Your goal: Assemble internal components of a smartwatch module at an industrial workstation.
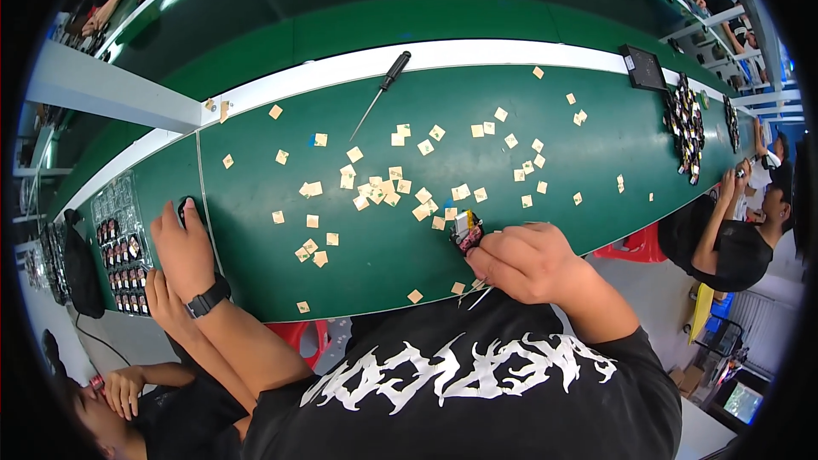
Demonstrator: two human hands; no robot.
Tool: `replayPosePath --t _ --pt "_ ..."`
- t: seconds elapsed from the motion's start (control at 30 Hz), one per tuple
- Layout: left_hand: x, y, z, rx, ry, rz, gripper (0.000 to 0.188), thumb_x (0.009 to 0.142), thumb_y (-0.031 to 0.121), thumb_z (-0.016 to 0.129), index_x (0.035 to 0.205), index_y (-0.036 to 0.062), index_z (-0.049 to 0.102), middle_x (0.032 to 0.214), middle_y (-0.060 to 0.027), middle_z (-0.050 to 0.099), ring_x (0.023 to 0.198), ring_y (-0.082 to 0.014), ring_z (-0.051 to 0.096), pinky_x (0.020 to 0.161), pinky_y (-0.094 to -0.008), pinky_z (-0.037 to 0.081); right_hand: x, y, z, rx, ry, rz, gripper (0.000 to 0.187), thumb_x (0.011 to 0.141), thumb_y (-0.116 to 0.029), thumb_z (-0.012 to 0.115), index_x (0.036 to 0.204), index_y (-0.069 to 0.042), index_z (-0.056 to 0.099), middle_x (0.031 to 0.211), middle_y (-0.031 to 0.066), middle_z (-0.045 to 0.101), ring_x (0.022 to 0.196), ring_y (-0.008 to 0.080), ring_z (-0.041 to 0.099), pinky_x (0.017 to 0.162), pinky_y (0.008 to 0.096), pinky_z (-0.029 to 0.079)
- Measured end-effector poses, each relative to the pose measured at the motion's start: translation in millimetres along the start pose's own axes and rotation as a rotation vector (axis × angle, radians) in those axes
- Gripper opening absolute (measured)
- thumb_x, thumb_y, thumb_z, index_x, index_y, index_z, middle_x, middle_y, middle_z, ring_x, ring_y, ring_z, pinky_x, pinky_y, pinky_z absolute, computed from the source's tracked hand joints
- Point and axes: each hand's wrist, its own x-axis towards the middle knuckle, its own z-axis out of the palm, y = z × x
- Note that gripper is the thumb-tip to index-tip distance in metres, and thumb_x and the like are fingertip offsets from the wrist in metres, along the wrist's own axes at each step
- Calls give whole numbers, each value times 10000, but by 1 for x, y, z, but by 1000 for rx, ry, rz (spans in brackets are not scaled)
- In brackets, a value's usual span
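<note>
My right hand is closed at the near edge of the green bench. At its fingertips is a small dark electronic assembly with a silver, battery-like block and a yellow strip. A thin white-tipped stick pokes out below that hand; its kind is unclear. My left hand, with a dark watch on the wrist, reaches far left past the bench seam. Its fingers close round a small black rounded part, mostly covered. Scattered across the bench lie several small cream square stickers.
A black screwdriver lies near the far white rail. At left, a co-worker's hand is beside a clear tray of small assemblies. A pile of dark parts and a black box sit at right.
</note>
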Motion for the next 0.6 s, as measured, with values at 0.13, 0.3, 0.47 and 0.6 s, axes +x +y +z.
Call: replayPosePath --t 0.13,0.3,0.47,0.6 --pt "-29 60 -26 -201 97 211 443 1034 320 574 1304 -29 613 1205 -219 629 1017 -346 668 867 -412 531 6 -6 -1 28 25 -2 245 707 -48 726 947 -10 693 893 55 613 665 136 616 498 280 501" --pt "-122 159 -29 -1685 -1003 209 504 1075 258 495 1496 -9 422 1436 -171 557 1211 -236 621 970 -374 515 22 -15 6 89 116 48 247 712 -71 749 948 -29 692 898 56 621 655 142 619 501 285 504" --pt "-146 183 -23 -2046 -1391 -251 544 1069 263 465 1524 -12 350 1389 -215 571 1245 -273 597 1003 -385 499 23 -22 13 156 110 192 230 735 -76 782 949 -49 700 874 55 644 647 176 632 528 307 521" --pt "-140 177 -8 -1775 -1337 -17 490 1054 74 466 1531 25 370 1282 -162 628 1034 -157 622 909 -317 515 20 -25 4 337 243 475 181 794 -91 815 922 -45 696 767 63 638 626 224 629 539 329 504"
